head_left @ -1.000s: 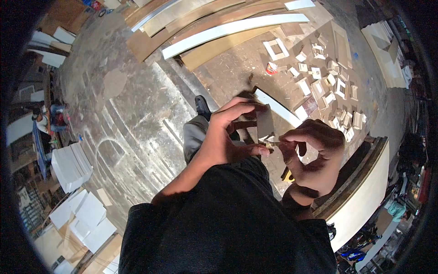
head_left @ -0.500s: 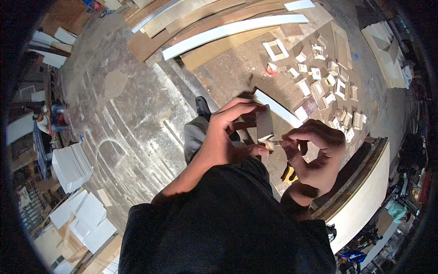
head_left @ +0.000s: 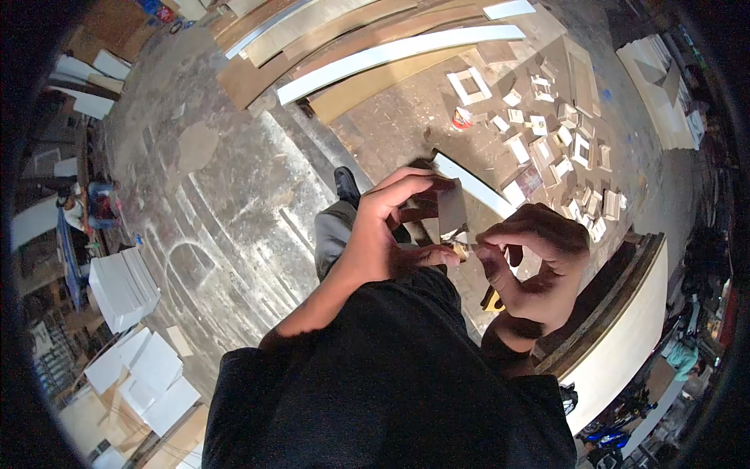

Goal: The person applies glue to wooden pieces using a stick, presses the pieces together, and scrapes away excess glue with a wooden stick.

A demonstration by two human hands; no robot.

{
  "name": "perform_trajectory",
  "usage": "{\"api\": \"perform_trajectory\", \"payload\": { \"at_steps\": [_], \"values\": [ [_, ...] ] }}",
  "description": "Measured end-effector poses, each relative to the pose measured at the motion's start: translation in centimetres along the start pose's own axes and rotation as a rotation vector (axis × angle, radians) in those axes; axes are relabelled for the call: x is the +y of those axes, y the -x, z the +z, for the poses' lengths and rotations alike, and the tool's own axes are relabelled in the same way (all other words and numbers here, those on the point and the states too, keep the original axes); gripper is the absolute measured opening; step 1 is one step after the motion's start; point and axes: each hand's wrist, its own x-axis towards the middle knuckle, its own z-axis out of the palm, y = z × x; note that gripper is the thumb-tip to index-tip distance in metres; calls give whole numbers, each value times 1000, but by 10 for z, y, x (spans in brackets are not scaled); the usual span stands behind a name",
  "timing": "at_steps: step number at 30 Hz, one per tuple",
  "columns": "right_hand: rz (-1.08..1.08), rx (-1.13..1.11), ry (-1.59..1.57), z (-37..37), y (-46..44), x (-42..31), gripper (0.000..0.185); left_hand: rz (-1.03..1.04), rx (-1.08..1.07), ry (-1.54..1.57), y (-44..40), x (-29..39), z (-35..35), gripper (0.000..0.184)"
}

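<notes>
Here, half-curled left hand [head_left: 384,223] holds grey block [head_left: 451,209] by edges; right hand [head_left: 539,262], narrowly apart, pinched, contents unclear.

The left hand [head_left: 381,227] hides part of the small flat piece [head_left: 451,207] it holds, and the detail at its lower end is too small to make out. Whether the right hand [head_left: 539,262] pinches anything cannot be told. Its wrist partly covers a yellow object [head_left: 491,299]. The dark shirt [head_left: 383,383] runs off the bottom edge; the boards [head_left: 332,31] are cut at the top. A distant person [head_left: 73,211] is blurred.
</notes>
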Motion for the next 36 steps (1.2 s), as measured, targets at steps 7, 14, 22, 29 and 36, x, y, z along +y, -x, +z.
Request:
{"api": "perform_trajectory", "payload": {
  "at_steps": [7,14,22,29,36],
  "values": [
    [-4,13,-40,0,1,-1,22,-22,0,4,1,3,-1,71],
    [11,12,17,0,2,-2,22,-9,-2,1,2,4,-1,71],
    [-37,34,-4,5,0,-5,21,-5,4,-8,3,3,-2,69],
    [-17,71,74,3,1,-4,22,-12,16,34,3,1,-2,70],
    [10,62,16,5,1,-4,20,-99,-13,165,7,-11,-6,73]
  ]
}}
